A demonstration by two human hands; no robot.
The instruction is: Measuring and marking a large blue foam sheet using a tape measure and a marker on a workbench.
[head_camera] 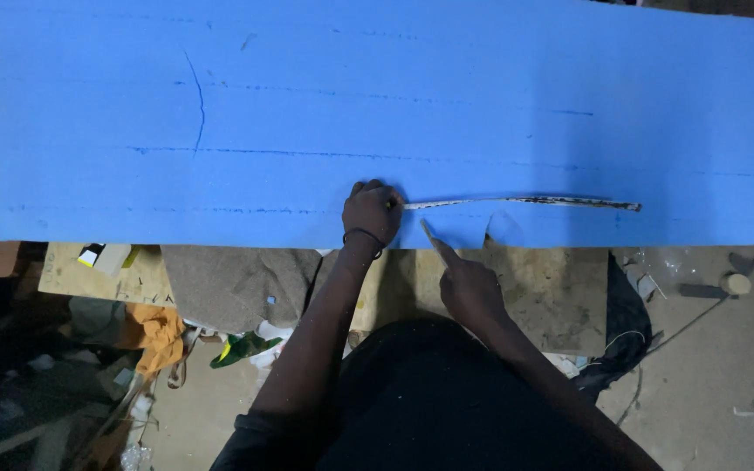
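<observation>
Left hand [371, 212] closed on the near end of a long thin blade [521, 201] lying flat on the blue foam sheet [220, 105], right hand [469, 288] maybe pinching a pencil just below: could slip, nick fingers.

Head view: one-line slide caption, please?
Left hand holds a long blade flat on blue foam sheet; right hand points beside it.
</observation>
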